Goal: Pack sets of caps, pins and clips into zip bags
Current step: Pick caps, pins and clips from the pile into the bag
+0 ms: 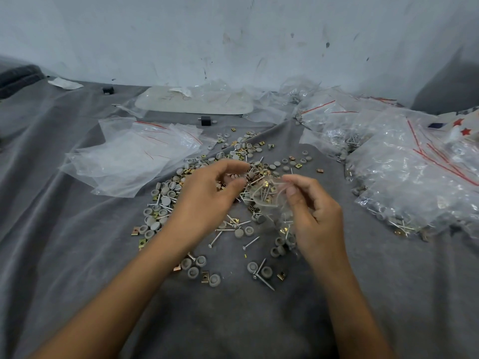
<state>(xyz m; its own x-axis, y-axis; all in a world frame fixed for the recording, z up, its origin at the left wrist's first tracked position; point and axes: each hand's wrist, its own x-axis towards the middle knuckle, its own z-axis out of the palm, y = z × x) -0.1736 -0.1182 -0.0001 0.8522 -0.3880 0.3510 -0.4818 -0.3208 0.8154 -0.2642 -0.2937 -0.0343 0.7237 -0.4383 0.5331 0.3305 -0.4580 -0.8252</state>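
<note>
A loose heap of grey round caps [166,193], silver pins [215,239] and brass clips [204,275] lies spread on the grey cloth [77,255]. My right hand [313,216] pinches the rim of a small clear zip bag [269,195] that holds some pins, caps and clips. My left hand [207,193] hovers just left of the bag's mouth with curled fingers that grip a few small caps; what else is inside the fist is hidden.
A stack of empty zip bags [129,156] lies at the left. Filled bags [414,177] pile up at the right. A white flat tray [194,102] and two small black blocks [206,121] sit near the wall.
</note>
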